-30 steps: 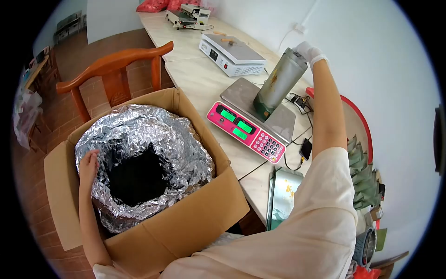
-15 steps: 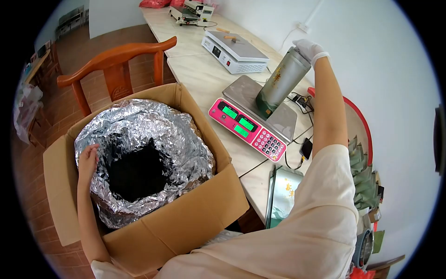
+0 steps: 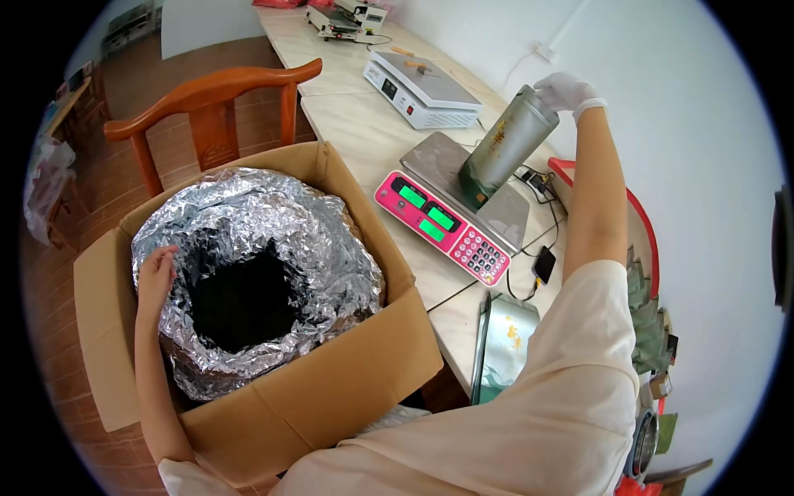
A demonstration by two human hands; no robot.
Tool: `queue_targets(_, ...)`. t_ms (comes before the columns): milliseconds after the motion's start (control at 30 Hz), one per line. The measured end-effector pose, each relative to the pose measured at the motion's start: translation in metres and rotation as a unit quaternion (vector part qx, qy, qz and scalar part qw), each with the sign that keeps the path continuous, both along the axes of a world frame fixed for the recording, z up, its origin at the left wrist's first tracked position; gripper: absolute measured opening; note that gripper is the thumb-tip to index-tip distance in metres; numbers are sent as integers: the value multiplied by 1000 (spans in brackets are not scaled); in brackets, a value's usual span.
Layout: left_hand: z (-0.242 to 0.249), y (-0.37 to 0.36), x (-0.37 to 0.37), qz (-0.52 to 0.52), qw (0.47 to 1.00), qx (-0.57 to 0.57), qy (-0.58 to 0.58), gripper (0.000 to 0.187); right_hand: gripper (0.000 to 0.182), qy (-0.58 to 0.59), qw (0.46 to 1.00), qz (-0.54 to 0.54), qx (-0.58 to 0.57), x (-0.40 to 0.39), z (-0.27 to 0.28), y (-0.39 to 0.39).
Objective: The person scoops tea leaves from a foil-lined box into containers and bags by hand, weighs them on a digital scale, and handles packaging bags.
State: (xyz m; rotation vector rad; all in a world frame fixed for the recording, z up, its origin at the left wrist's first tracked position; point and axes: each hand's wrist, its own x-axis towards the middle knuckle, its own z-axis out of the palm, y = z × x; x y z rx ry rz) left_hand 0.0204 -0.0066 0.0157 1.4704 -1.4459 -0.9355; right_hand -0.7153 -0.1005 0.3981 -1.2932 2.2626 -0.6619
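Silver and green, one canister (image 3: 509, 149) rests on the plate of one pink-fronted scale (image 3: 451, 236), in the head view. From its green foot, the long axis runs up to the gloved right hand (image 3: 566, 91), which touches the top end and is far nearer than the left. Its fingers bend around the rim; I can't tell whether they grip. Left of the scale, the left hand (image 3: 157, 269) is half curled against foil (image 3: 248, 198) in one carton (image 3: 306, 405); any pinch is unclear. One white appliance (image 3: 430, 91) sits beyond the scale on the desk (image 3: 451, 318).
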Motion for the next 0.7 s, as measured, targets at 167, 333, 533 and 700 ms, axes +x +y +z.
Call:
queue_targets(167,3,1,-3,-6,1000,-1,-11,24,36,-120,982,-22,-143,21,16,22)
queue_targets(333,7,1,-2,-11,1000,0,-25,25,45,-112,966,75,-220,49,12,26)
queue_targets(533,21,3,-7,-24,1000,0,4,27,19,518,787,146,-300,-53,13,-35)
queue_targets(700,22,3,-11,-32,999,-5,-12,27,26,233,898,-73,-367,49,-1,61)
